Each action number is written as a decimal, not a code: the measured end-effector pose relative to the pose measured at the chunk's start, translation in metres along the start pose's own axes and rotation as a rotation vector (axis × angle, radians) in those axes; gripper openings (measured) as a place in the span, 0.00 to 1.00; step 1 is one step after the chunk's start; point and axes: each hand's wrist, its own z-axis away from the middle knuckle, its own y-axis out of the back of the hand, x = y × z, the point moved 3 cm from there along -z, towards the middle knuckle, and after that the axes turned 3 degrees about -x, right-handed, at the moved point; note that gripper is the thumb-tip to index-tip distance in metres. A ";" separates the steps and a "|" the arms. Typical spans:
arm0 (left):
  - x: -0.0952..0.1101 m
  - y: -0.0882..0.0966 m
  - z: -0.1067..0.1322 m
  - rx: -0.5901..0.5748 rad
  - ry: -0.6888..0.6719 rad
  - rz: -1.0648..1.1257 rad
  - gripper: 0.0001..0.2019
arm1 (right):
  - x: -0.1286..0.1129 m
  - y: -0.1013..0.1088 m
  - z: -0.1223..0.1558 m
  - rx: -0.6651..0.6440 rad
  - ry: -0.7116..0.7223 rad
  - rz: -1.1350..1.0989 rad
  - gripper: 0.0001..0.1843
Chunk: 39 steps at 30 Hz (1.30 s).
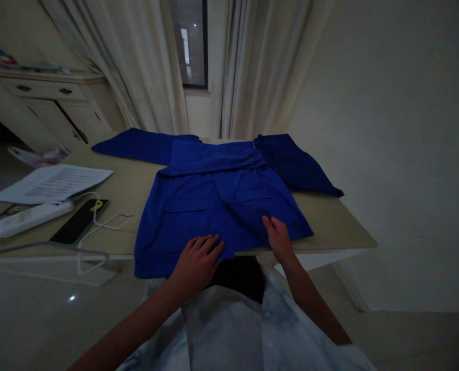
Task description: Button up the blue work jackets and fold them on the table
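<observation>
A blue jacket (198,190) lies spread over the table, with two flap pockets near its lower part. Its upper part is folded down, and its sleeves stretch out to the left and right. My left hand (200,257) rests on the front hem with fingers laid out over the cloth. Closed on the jacket's lower right front is my right hand (279,236), its thumb on top and some fingers hidden from sight. Below the right hand, the fabric runs toward the table's front edge. At the left, the hem hangs over that edge.
On the left of the table (345,226) are printed papers (55,183), a white power strip (34,219), a dark phone-like slab (78,221) and a white cable (98,224). Curtains (136,62) hang behind. A wall (399,154) stands to the right, a cabinet (59,98) at far left.
</observation>
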 end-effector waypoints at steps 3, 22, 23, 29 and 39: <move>-0.004 0.015 -0.008 -0.067 0.004 0.074 0.21 | 0.003 -0.002 0.000 0.066 0.022 0.022 0.21; -0.092 0.005 -0.178 -0.420 -0.171 0.409 0.09 | -0.060 -0.093 -0.111 -0.907 0.374 0.380 0.07; -0.096 0.003 -0.177 -0.405 -0.170 0.499 0.08 | -0.057 -0.093 -0.119 -0.925 0.346 0.259 0.06; -0.105 -0.016 -0.151 -0.147 -0.012 0.891 0.11 | -0.033 -0.086 -0.122 -0.800 0.175 -0.218 0.12; -0.110 -0.013 -0.143 -0.194 -0.064 0.930 0.13 | -0.032 -0.083 -0.114 -0.857 0.251 -0.063 0.20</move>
